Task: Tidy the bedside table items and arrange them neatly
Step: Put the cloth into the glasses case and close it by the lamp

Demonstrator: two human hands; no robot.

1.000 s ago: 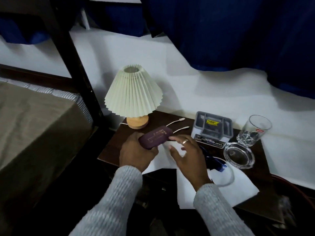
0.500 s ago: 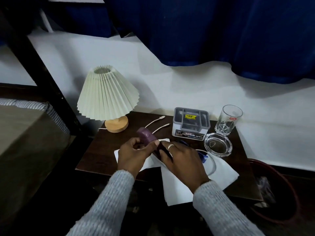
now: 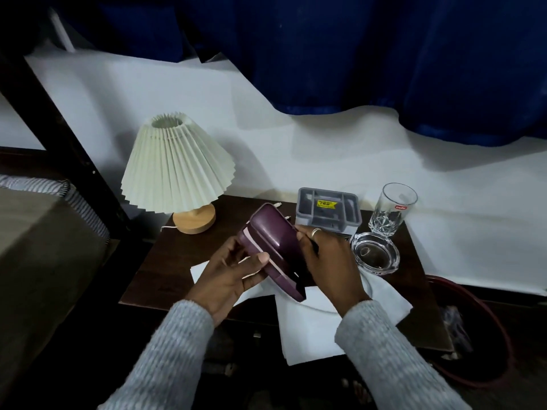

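I hold a maroon glasses case [image 3: 273,242] above the dark wooden bedside table [image 3: 177,255], its lid slightly ajar with a pink lining showing. My left hand [image 3: 233,276] grips its near left side, thumb on the lid. My right hand [image 3: 328,261], with a ring, grips its right edge. On the table stand a pleated cream lamp [image 3: 174,167], a grey organiser box [image 3: 328,210], a drinking glass [image 3: 390,208] and a glass ashtray [image 3: 374,253]. White paper sheets [image 3: 313,324] lie under my hands, and a white cable end [image 3: 278,205] peeks out behind the case.
A bed with a dark post [image 3: 59,137] and striped mattress edge [image 3: 74,196] is at left. A red bin [image 3: 473,335] sits on the floor at right. White wall and blue curtain [image 3: 355,54] are behind.
The case has been lifted and tilted up on end between both hands, and its lid now shows a pink gap. My view has shifted slightly closer.
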